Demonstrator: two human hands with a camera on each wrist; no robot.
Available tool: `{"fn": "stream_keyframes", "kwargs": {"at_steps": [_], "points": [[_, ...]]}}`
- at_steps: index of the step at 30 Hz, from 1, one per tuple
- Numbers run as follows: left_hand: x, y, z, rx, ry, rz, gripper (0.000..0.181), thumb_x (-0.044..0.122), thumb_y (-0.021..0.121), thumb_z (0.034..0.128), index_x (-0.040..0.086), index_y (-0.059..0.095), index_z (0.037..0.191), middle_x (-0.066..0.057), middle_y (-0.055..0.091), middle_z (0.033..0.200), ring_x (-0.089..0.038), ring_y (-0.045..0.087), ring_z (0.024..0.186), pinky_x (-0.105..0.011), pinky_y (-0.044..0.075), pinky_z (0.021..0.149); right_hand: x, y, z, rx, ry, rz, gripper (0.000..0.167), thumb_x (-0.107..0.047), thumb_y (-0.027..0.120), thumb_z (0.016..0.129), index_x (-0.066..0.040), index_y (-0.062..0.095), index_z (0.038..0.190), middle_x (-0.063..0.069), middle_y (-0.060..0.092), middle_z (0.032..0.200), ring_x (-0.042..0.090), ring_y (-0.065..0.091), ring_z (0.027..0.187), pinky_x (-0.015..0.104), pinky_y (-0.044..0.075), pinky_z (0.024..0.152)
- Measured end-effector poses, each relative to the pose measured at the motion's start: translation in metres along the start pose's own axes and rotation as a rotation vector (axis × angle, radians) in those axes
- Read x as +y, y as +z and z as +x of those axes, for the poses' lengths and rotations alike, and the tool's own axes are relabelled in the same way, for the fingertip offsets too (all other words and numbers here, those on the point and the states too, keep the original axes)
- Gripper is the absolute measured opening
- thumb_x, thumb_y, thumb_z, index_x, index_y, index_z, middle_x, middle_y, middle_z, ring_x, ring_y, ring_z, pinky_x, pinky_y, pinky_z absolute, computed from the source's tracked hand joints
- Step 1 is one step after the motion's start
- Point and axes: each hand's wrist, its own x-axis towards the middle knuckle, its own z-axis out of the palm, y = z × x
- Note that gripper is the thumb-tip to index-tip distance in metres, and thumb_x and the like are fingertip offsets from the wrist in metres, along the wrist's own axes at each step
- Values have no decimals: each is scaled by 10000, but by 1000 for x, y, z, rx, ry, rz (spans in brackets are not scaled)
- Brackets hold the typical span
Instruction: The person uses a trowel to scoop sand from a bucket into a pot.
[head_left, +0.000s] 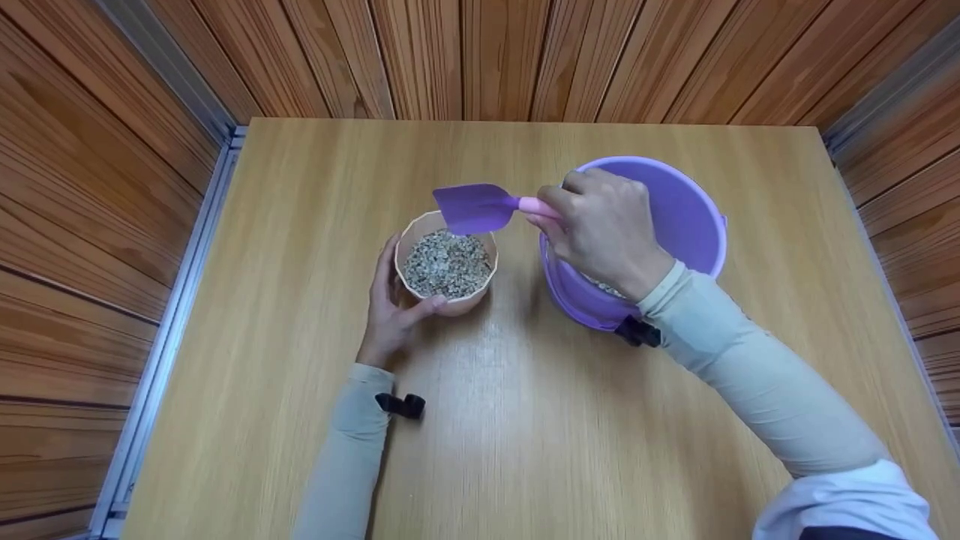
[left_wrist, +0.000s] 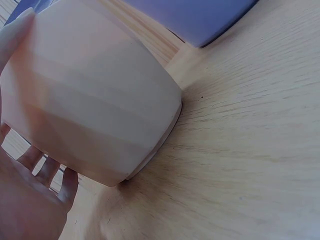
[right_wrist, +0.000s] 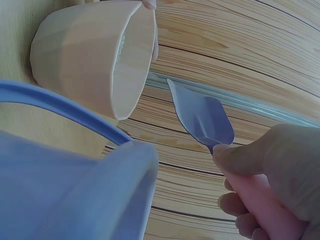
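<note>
My left hand [head_left: 390,311] holds a peach-coloured faceted flower pot [head_left: 466,304], thumb near its front rim and fingers around the left side. Inside the pot lies grey-beige gravel [head_left: 442,268]. The pot stands upright on the table, as the left wrist view shows. My right hand [head_left: 609,225] grips the pink handle of a small shovel [head_left: 469,208]. Its purple blade hangs over the pot's far rim, apart from the gravel. In the right wrist view the shovel [right_wrist: 202,116] shows no gravel on its blade.
A purple bucket [head_left: 686,217] stands right of the pot, under my right hand and forearm. A little gravel shows inside it; its handle [right_wrist: 55,102] hangs down on the near side. Wood-panelled walls [head_left: 495,60] surround the wooden table [head_left: 480,450].
</note>
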Motion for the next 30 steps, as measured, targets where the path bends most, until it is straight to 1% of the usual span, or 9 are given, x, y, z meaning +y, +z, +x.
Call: {"fn": "stream_keyframes", "kwargs": {"at_steps": [4, 8, 12, 17, 20, 23, 26, 27, 30], "points": [[-1, 0, 0, 0, 16, -3, 1074, 48, 868, 738, 113, 247, 1612, -20, 284, 1642, -180, 242, 1509, -393, 196, 1232, 3, -1, -1, 2, 5, 4, 226, -310, 764, 910, -90, 751, 859, 69, 625, 698, 264, 558, 605, 378, 407, 462], [-1, -1, 0, 1, 22, -15, 1076, 51, 867, 738, 85, 239, 1610, -35, 273, 1648, -193, 229, 1514, -400, 186, 1235, 7, -3, -3, -3, 24, 9, 226, -317, 773, 900, -93, 762, 867, 74, 660, 723, 264, 580, 617, 372, 416, 466], [-1, -1, 0, 3, 5, -4, 1082, 41, 863, 742, 69, 221, 1611, -47, 253, 1656, -192, 219, 1517, -395, 183, 1235, 13, -5, -7, -6, 58, 37, 229, -324, 772, 894, -97, 792, 918, 77, 687, 754, 268, 607, 640, 389, 441, 487], [0, -1, 1, 4, -4, -2, 1093, -17, 842, 732, 61, 202, 1615, -79, 232, 1661, -208, 207, 1521, -404, 173, 1237, 20, -12, -13, -3, 104, 87, 260, -347, 800, 868, -100, 806, 948, 52, 690, 724, 228, 555, 593, 361, 414, 493], [5, 1, 1, 6, 6, -16, 1085, -44, 829, 723, 28, 204, 1606, -122, 246, 1652, -240, 224, 1515, -422, 183, 1235, 25, -18, -18, -1, 114, 112, 289, -387, 803, 866, -108, 805, 938, 34, 670, 693, 201, 509, 568, 338, 384, 500], [18, 3, -1, 4, 6, -19, 1064, -40, 827, 725, 9, 219, 1597, -140, 268, 1639, -253, 251, 1503, -423, 198, 1231, 30, -23, -23, -8, 128, 147, 309, -412, 795, 873, -107, 802, 920, 31, 650, 677, 178, 483, 567, 327, 369, 521], [30, 6, -3, 2, -4, -16, 1045, -24, 827, 730, 16, 239, 1593, -128, 282, 1634, -241, 259, 1500, -411, 203, 1229, 33, -28, -27, -25, 164, 170, 304, -411, 796, 874, -111, 807, 923, 28, 669, 698, 143, 482, 577, 323, 368, 536], [32, 6, -4, 3, -8, -15, 1043, -19, 827, 731, 24, 244, 1594, -120, 283, 1635, -234, 261, 1499, -407, 205, 1229, 35, -30, -28, -31, 178, 177, 303, -408, 800, 871, -110, 809, 929, 29, 678, 709, 132, 481, 579, 321, 365, 537], [33, 7, -4, 4, -11, -18, 1040, -15, 826, 732, 33, 249, 1595, -109, 289, 1633, -222, 260, 1499, -400, 202, 1229, 38, -34, -32, -37, 215, 187, 285, -384, 827, 849, -116, 817, 944, 22, 699, 726, 111, 475, 573, 314, 349, 530]]}}
